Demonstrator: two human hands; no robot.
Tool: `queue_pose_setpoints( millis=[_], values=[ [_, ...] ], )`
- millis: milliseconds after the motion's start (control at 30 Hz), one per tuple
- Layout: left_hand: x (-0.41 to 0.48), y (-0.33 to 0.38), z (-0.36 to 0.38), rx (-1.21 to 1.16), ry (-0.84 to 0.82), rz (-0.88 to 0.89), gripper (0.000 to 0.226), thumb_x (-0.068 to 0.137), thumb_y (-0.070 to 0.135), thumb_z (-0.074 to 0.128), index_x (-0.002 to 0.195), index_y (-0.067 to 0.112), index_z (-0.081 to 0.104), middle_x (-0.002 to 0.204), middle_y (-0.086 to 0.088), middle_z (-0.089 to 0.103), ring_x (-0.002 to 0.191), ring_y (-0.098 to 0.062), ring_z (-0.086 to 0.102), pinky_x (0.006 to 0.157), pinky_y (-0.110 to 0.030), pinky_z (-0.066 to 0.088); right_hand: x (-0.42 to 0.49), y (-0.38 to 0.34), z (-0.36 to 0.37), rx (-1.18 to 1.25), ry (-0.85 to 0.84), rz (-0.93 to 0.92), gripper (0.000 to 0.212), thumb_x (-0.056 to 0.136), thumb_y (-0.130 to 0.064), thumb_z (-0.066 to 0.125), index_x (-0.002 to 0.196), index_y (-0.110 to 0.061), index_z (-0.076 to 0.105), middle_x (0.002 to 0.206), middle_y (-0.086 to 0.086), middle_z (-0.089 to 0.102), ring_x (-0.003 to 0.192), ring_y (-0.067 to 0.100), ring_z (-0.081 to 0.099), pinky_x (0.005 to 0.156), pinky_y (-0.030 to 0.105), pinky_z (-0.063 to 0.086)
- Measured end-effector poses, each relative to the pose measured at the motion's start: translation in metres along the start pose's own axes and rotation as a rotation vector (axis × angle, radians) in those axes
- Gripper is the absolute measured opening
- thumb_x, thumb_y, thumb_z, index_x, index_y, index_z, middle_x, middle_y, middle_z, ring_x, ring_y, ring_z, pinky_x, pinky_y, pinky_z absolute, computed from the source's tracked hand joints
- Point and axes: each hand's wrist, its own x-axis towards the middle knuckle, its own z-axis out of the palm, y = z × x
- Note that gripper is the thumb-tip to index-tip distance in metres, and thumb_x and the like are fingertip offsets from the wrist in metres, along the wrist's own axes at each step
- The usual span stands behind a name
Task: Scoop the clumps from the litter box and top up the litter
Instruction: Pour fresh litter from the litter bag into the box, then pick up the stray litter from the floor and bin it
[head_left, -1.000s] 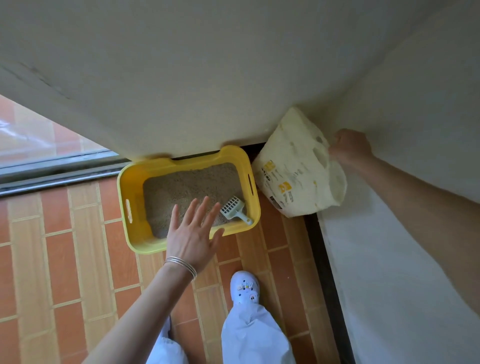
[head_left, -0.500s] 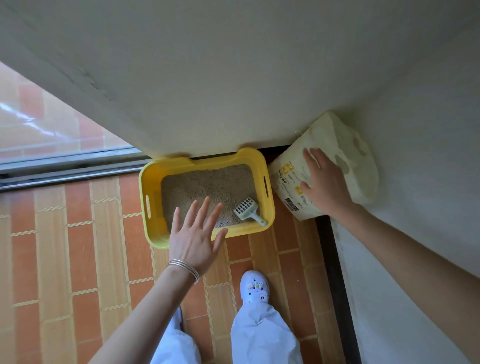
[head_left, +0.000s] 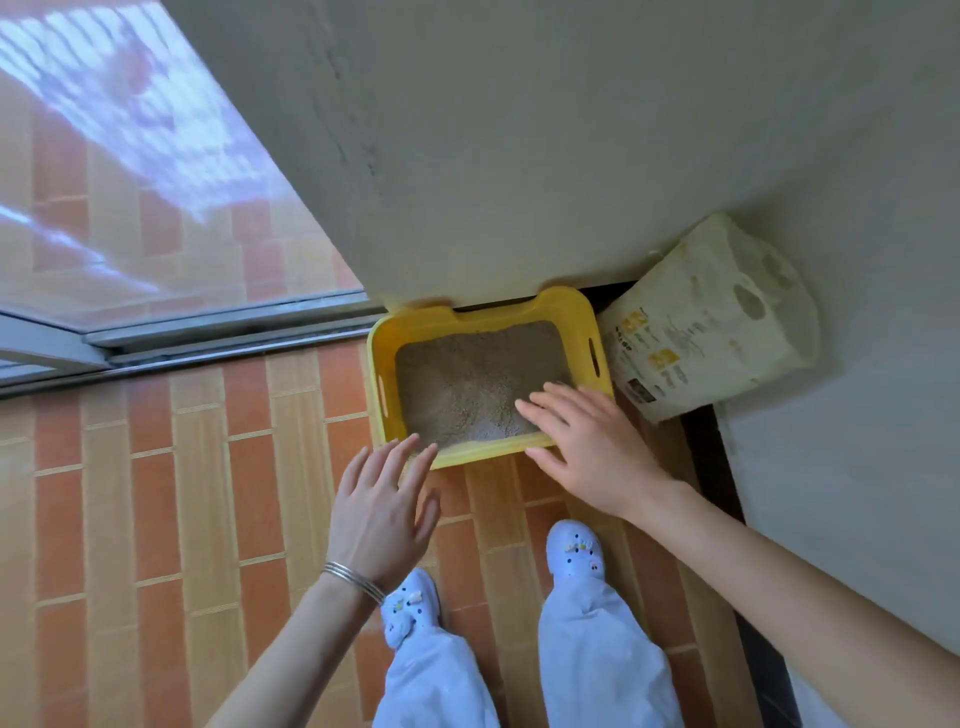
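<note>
Yellow rectangular plastic litter box (head_left: 431, 316), grey litter (head_left: 467, 379) inside: stood against wall, long axis left-right, directly ahead of both hands. Right hand (head_left: 587, 447) nearer, over near-right corner; left hand (head_left: 379, 509) at near-left corner. Fingers straight, empty.

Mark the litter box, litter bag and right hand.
litter box (head_left: 378, 353): head view, left wall of the yellow tub.
litter bag (head_left: 711, 322): head view, printed front face.
right hand (head_left: 587, 447): head view, back of hand.
</note>
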Motion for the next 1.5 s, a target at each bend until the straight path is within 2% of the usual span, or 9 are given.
queue_pose_setpoints(
  millis=[200,367,633,833,1000,1100,1167,1267,1500],
  values=[
    [-0.045,-0.06,-0.012,0.004,-0.017,-0.015,0.053,0.087,0.041,0.031,0.122,0.016,0.061,0.122,-0.008,0.063,0.111,-0.026,0.06,0.095,-0.046,0.046,0.011,-0.082,0.018,-0.032,-0.048,-0.05,0.05,0.094,-0.039,0.043,0.141,-0.021,0.035,0.145,0.001,0.04,0.138,0.017,0.027,0.114,0.039,0.017],
    [-0.074,-0.11,-0.022,-0.058,0.082,-0.087,0.043,0.084,0.033,0.054,0.122,0.014,0.061,0.119,-0.008,0.064,0.105,-0.025,0.062,0.091,-0.043,0.049,0.034,-0.136,0.021,-0.046,-0.037,-0.094,0.048,0.094,-0.036,0.046,0.139,-0.02,0.039,0.142,0.002,0.044,0.135,0.017,0.034,0.112,0.037,0.021],
    [-0.081,-0.163,0.035,-0.096,0.106,-0.208,0.042,0.083,0.03,0.065,0.121,0.014,0.062,0.12,-0.007,0.064,0.106,-0.025,0.061,0.09,-0.04,0.049,0.103,-0.164,0.057,-0.043,-0.067,-0.195,0.046,0.092,-0.028,0.053,0.136,-0.016,0.044,0.135,0.004,0.05,0.126,0.019,0.044,0.106,0.033,0.031],
    [-0.041,-0.185,0.143,-0.162,0.123,-0.269,0.043,0.082,0.028,0.066,0.122,0.014,0.061,0.123,-0.007,0.062,0.11,-0.024,0.059,0.094,-0.038,0.045,0.138,-0.154,0.168,0.119,-0.139,-0.173,0.048,0.093,-0.02,0.052,0.138,-0.011,0.04,0.137,0.004,0.045,0.125,0.017,0.042,0.101,0.028,0.037],
    [0.003,-0.212,0.262,-0.218,0.07,-0.33,0.048,0.093,0.038,0.044,0.139,0.022,0.041,0.143,0.001,0.044,0.129,-0.017,0.04,0.105,-0.031,0.028,0.151,-0.137,0.308,0.179,-0.202,-0.123,0.051,0.094,-0.022,0.05,0.141,-0.011,0.033,0.14,0.001,0.039,0.128,0.016,0.038,0.104,0.024,0.03],
    [0.026,-0.228,0.328,-0.186,0.077,-0.318,0.05,0.094,0.041,0.041,0.141,0.023,0.037,0.144,0.003,0.041,0.131,-0.017,0.038,0.107,-0.032,0.026,0.171,-0.117,0.377,0.249,-0.167,0.004,0.051,0.094,-0.02,0.049,0.141,-0.009,0.032,0.139,0.002,0.038,0.129,0.015,0.036,0.105,0.023,0.028],
    [0.041,-0.234,0.359,-0.197,0.097,-0.252,0.049,0.089,0.039,0.054,0.134,0.019,0.048,0.136,-0.001,0.051,0.123,-0.021,0.049,0.102,-0.036,0.036,0.186,-0.107,0.415,0.302,-0.124,0.088,0.05,0.094,-0.016,0.049,0.141,-0.008,0.033,0.14,0.003,0.036,0.13,0.014,0.035,0.106,0.02,0.024],
    [0.064,-0.246,0.397,-0.184,0.224,-0.125,0.046,0.073,0.032,0.075,0.114,0.014,0.065,0.113,-0.003,0.066,0.1,-0.023,0.064,0.086,-0.037,0.051,0.207,-0.098,0.458,0.278,-0.011,0.143,0.049,0.092,-0.009,0.05,0.138,-0.004,0.035,0.139,0.007,0.037,0.13,0.017,0.036,0.105,0.015,0.018],
    [0.111,-0.272,0.424,-0.242,0.308,-0.182,0.044,0.064,0.023,0.083,0.104,0.013,0.069,0.095,-0.006,0.066,0.087,-0.029,0.061,0.07,-0.039,0.051,0.235,-0.091,0.493,0.351,0.166,0.207,0.047,0.089,0.002,0.047,0.136,0.0,0.038,0.129,0.015,0.04,0.123,0.023,0.04,0.105,0.02,0.022]
  ],
)
